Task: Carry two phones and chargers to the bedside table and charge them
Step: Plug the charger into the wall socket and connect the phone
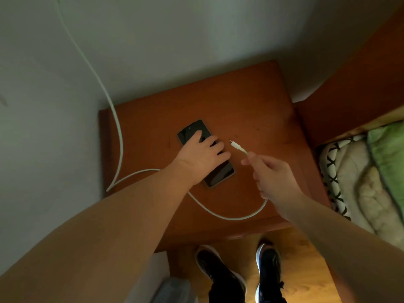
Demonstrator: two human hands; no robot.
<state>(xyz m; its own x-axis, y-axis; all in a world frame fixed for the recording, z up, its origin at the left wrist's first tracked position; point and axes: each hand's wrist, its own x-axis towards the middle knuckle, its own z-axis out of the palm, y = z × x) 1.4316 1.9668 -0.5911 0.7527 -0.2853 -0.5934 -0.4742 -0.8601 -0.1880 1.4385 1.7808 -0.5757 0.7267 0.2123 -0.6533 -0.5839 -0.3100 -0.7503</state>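
Note:
A black phone [219,172] lies flat on the brown wooden bedside table [251,110], screen up, set diagonally. My left hand [200,158] rests spread on top of the phone, pressing it down. My right hand [274,178] pinches the end of a white charging cable [119,136] just behind its plug [237,147], which points toward the phone and hangs a little to its right. The cable loops across the table's front, passes under my left forearm, and climbs the wall at the left. Only one phone is visible.
A grey wall [153,40] bounds the table at the back and left. A bed with a wooden frame, patterned bedding [341,171] and a green cover [387,154] lies at the right. My dark shoes [220,272] stand on the wooden floor below the table.

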